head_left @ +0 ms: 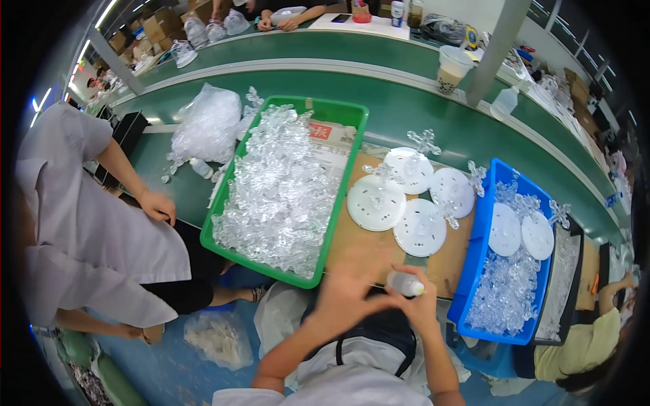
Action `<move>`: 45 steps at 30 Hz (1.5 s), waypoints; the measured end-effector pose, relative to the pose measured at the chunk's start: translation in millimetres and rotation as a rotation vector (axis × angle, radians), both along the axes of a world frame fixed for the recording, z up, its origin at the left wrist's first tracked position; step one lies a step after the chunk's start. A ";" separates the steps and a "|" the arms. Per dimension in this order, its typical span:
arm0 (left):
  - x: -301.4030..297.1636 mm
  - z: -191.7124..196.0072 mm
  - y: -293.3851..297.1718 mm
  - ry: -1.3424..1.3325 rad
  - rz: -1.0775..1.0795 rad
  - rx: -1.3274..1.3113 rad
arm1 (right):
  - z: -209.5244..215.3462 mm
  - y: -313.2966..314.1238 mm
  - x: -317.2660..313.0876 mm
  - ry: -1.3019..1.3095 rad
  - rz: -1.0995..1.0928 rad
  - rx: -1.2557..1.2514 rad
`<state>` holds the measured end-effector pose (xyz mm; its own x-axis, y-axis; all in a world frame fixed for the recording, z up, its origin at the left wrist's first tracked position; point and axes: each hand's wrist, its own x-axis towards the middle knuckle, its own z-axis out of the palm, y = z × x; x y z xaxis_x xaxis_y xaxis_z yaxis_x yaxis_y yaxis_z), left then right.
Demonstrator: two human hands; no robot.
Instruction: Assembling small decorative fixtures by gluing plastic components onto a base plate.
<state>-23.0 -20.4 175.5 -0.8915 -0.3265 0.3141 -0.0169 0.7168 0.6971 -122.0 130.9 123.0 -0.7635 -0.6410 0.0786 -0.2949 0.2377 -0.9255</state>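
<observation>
My right hand (pixel 421 306) is wrapped round a small translucent squeeze bottle (pixel 404 283) with a yellowish tip, held over my lap at the table edge. Beside it my left hand (pixel 349 296) is smeared by motion, its fingers too blurred to read. Just beyond both hands, several round white discs with small holes lie on a brown board (pixel 342 254); the nearest disc (pixel 420 227) is one of them. Clear plastic flower-shaped pieces (pixel 423 141) rest on and around the discs. To the left, a green tray (pixel 359 139) holds a heap of clear plastic pieces (pixel 284 193).
A blue bin (pixel 467 284) on the right holds clear pieces and two white discs (pixel 505 230). A stuffed clear bag (pixel 206 122) and another small bottle (pixel 201 168) lie at the left. A drink cup (pixel 452 70) stands near a post (pixel 497 51). A person (pixel 101 203) stands at the left.
</observation>
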 end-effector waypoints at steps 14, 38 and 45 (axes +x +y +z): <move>-1.0 -8.0 -113.3 -0.271 0.079 -0.482 | -46.1 15.8 -41.5 0.249 -0.540 0.151; -10.8 2.8 -21.7 0.168 0.207 0.085 | 54.6 -24.6 28.0 0.347 -0.134 0.007; -46.7 -48.5 -1.6 0.187 0.169 0.181 | -13.0 -56.4 3.2 0.310 -0.115 -0.190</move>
<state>-69.7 -22.0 127.0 -0.7520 -0.5307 0.3910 0.0154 0.5789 0.8153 -118.8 74.5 110.1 -0.7512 -0.5042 0.4260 -0.5489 0.1186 -0.8274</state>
